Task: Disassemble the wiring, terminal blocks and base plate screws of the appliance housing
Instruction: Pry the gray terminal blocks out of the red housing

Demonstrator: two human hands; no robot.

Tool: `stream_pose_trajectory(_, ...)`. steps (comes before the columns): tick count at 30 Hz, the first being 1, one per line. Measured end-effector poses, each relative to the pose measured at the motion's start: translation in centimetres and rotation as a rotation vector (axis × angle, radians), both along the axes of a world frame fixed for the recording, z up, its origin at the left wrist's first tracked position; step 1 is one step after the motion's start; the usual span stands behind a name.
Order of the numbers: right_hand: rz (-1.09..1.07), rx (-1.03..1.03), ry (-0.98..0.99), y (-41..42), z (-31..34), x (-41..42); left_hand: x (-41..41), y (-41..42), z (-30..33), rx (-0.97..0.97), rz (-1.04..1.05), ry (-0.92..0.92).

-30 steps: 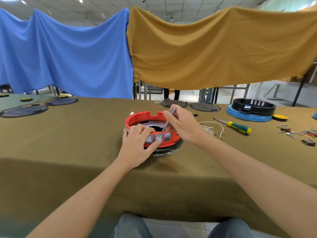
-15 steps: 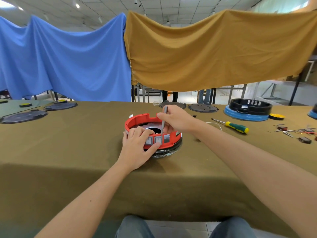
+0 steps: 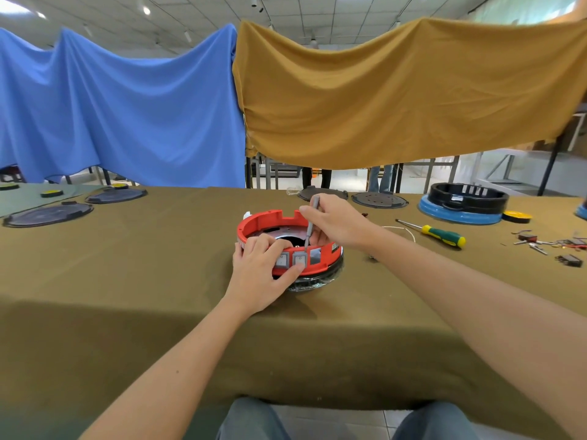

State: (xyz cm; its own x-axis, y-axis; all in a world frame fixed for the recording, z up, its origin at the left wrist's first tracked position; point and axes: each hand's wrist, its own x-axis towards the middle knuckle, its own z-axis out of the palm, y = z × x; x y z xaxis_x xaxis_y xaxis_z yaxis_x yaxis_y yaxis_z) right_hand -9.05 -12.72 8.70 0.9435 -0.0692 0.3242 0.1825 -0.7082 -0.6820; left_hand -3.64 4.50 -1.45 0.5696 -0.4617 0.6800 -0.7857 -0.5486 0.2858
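Observation:
A round red appliance housing (image 3: 270,221) lies on the olive table cloth (image 3: 158,249), open side up, on a dark chrome-edged base. Grey rocker switches (image 3: 299,259) sit in its near wall. My left hand (image 3: 260,274) grips that near wall, fingers over the rim, thumb beneath the switches. My right hand (image 3: 336,222) holds a thin grey screwdriver (image 3: 310,223) nearly upright; its tip points down inside the near rim, behind the switches. What the tip touches is hidden.
A green-yellow screwdriver (image 3: 441,235) and white wires (image 3: 400,231) lie to the right. Loose terminals and small parts (image 3: 552,246) sit far right. A black housing on a blue base (image 3: 463,203) and dark round plates (image 3: 379,200) stand behind; more plates (image 3: 47,214) at left.
My right hand has swung the grey screwdriver from a slant to nearly upright and shifted slightly toward the near rim. My left hand has kept its grip on the housing.

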Motion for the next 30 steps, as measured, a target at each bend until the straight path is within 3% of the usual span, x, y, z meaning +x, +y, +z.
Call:
stream_pose_trajectory(18, -0.012, -0.084, -0.070, 0.2, -1.0, -0.6, 0.0, 0.0, 0.1, 0.006, 0.015, 0.010)
stream_pose_trajectory(30, 0.006, -0.075, 0.207, -0.1, 0.7, 1.5, 0.1, 0.1, 0.0, 0.009, 0.012, 0.017)
